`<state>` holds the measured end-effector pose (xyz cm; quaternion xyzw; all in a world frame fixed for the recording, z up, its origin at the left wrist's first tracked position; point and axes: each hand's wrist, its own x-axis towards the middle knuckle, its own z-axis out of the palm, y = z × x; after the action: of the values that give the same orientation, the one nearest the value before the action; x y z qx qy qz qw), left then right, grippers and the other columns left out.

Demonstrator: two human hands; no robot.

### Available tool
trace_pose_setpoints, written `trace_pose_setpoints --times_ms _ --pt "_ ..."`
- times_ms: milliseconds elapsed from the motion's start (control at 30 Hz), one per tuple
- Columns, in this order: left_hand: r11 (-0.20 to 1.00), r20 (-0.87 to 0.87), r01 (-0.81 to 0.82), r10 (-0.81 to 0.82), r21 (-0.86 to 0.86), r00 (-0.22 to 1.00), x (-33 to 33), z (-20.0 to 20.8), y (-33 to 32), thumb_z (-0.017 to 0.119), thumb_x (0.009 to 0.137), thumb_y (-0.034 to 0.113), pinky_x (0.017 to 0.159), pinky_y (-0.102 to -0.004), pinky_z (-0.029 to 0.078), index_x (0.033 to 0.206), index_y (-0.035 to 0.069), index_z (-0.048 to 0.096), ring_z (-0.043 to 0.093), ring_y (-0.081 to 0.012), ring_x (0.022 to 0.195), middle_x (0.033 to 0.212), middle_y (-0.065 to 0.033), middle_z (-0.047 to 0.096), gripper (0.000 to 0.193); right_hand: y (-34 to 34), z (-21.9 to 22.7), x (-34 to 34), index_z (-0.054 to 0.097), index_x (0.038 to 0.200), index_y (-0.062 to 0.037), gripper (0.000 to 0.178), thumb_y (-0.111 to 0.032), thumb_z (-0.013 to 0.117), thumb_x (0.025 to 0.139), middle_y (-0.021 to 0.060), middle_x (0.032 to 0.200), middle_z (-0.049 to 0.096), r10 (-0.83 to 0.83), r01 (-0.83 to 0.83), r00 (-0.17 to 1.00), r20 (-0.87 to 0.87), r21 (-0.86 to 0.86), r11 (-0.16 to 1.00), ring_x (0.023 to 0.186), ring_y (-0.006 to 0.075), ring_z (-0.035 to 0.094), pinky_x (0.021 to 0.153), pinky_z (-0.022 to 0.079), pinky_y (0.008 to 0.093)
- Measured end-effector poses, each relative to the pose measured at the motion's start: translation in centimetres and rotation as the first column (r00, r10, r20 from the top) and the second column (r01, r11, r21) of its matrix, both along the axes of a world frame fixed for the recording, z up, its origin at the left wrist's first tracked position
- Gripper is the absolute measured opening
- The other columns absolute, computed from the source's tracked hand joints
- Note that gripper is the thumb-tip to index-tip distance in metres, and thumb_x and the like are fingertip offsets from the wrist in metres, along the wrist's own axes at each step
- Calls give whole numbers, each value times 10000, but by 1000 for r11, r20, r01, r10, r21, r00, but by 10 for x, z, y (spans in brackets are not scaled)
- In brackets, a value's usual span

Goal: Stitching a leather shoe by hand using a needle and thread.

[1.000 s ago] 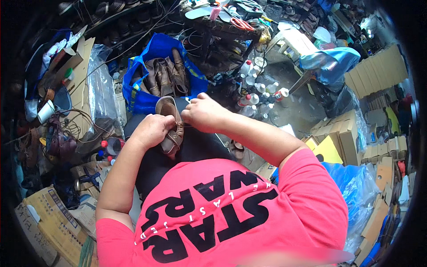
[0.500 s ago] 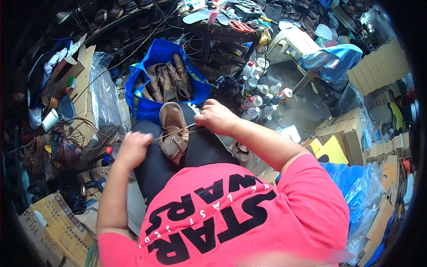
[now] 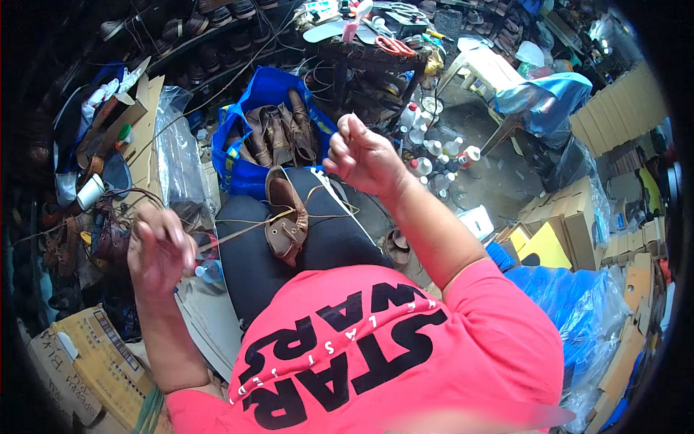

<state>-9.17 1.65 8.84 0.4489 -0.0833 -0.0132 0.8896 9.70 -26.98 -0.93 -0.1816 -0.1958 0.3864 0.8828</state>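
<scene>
A brown leather moccasin-style shoe (image 3: 285, 228) rests on my dark-trousered thighs, its toe toward me. A tan shoelace (image 3: 233, 236) runs fairly straight from its eyelets to the fingertips of my left hand (image 3: 160, 249). That hand is raised left of my knee, its fingers curled and slightly blurred. More lace lies loosely looped to the right of the shoe. Above and right of the shoe, my right hand (image 3: 363, 155) is lifted with loosely bent fingers apart; I see nothing in it.
A blue bag (image 3: 246, 177) of brown shoes stands beyond my knees. Several bottles (image 3: 423, 166) stand right of it, near a white chair (image 3: 473, 69). A cluttered worktable (image 3: 347, 47) is at the back. Cardboard boxes (image 3: 97, 362) and blue plastic wrapping (image 3: 560, 296) flank me.
Both hands have moved away from the shoe, the left outward and toward me, the right upward. The right hand's fingers have loosened from the lace, which now lies slack on that side.
</scene>
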Motion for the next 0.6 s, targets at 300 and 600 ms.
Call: trace_pose_setpoints --times_ms 300,600 --pt "-657 583 -122 549 744 598 -91 36 176 607 879 214 832 -303 463 972 63 687 631 -220 883 946 -95 673 194 -201 -61 25 634 1148 -112 355 -234 582 819 143 981 680 539 609 748 387 -724 -324 780 229 649 728 499 338" --pt "-483 554 -297 573 824 604 -51 -28 84 670 799 91 878 -313 467 1173 54 634 608 -195 999 1150 -137 640 377 -216 -81 14 627 1203 -208 419 -343 663 807 147 1092 641 631 731 655 416 -558 -392 1014 283 615 875 470 369"
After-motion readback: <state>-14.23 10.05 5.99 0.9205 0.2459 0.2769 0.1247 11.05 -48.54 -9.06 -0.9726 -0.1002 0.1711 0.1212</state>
